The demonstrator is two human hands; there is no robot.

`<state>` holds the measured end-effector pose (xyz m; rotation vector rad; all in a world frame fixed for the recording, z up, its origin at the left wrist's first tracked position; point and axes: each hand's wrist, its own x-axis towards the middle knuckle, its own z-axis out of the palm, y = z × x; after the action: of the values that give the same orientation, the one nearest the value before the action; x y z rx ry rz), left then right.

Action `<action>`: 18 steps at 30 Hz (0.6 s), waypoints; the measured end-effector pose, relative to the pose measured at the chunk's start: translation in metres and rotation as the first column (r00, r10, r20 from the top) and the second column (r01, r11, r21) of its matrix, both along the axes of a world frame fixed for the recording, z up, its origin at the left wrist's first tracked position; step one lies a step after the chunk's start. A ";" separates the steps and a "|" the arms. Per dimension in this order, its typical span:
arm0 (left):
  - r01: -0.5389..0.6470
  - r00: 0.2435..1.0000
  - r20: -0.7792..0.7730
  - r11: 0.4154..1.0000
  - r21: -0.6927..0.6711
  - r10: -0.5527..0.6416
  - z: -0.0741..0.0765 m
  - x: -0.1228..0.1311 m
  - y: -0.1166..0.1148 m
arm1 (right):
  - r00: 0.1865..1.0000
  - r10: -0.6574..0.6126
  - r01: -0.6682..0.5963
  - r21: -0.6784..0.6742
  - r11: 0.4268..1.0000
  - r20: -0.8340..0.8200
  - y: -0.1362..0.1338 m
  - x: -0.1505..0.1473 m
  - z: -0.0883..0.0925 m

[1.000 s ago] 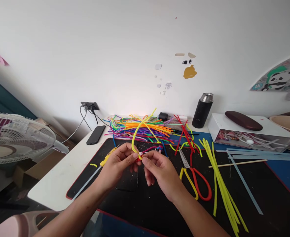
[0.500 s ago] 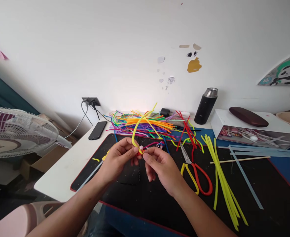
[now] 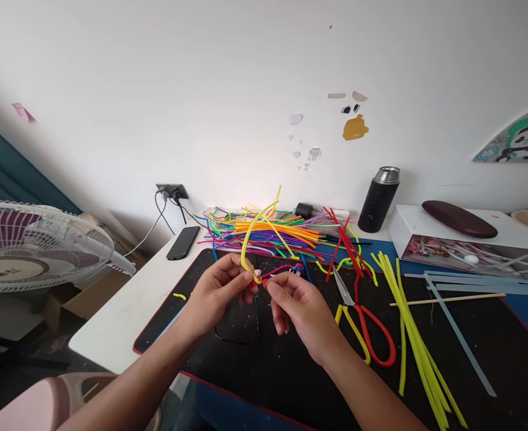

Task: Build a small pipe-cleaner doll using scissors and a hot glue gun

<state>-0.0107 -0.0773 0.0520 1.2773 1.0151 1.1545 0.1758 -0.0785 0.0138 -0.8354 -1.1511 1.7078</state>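
My left hand (image 3: 221,290) pinches a yellow pipe cleaner (image 3: 245,251) between thumb and fingers. One long end of it stands up and leans right over the pile behind, and its lower end bends round at the fingertips. Small pink and red bits show at that bend, partly hidden by the fingers. My right hand (image 3: 302,308) is close on the right, thumb and index finger pressed together beside a small red bit. What lies between these fingertips is too small to make out. Scissors (image 3: 347,296) with red and yellow handles lie right of my right hand.
A pile of coloured pipe cleaners (image 3: 273,233) lies along the wall. Yellow-green pipe cleaners (image 3: 419,353) and pale blue strips (image 3: 464,338) are on the black mat (image 3: 246,377) at right. A phone (image 3: 183,243), a black flask (image 3: 379,200) and a white box (image 3: 398,230) stand around it.
My right hand has drawn slightly away from my left, widening the gap between the fingertips. The left hand keeps its pinch on the yellow pipe cleaner. The whole view has shifted a little.
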 end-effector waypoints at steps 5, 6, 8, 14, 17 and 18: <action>0.006 1.000 -0.006 1.000 -0.024 -0.006 -0.008 0.000 -0.003 | 1.000 0.012 -0.012 -0.002 1.000 -0.002 0.000 0.000 0.000; 0.007 1.000 -0.006 1.000 -0.027 -0.007 -0.010 0.000 -0.003 | 1.000 0.013 -0.013 -0.007 1.000 -0.001 0.000 0.000 0.000; 0.011 1.000 0.000 0.999 -0.033 -0.011 -0.014 0.001 -0.004 | 1.000 0.015 -0.015 -0.019 1.000 0.005 0.001 -0.001 0.000; 0.021 1.000 0.004 0.999 -0.041 -0.021 -0.017 0.004 -0.003 | 0.999 0.023 -0.022 -0.025 0.999 0.023 0.001 -0.001 -0.002; 0.030 1.000 -0.005 0.999 -0.038 -0.030 -0.016 0.004 -0.001 | 0.999 0.015 -0.014 -0.018 1.000 0.029 0.001 -0.001 -0.002; 0.031 1.000 -0.005 0.999 -0.038 -0.031 -0.015 0.004 -0.001 | 0.999 0.012 -0.012 -0.016 1.000 0.029 0.001 -0.001 -0.002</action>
<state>-0.0063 -0.0783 0.0365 1.2621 1.0135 1.1041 0.1747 -0.0775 0.0118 -0.8679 -1.1656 1.7220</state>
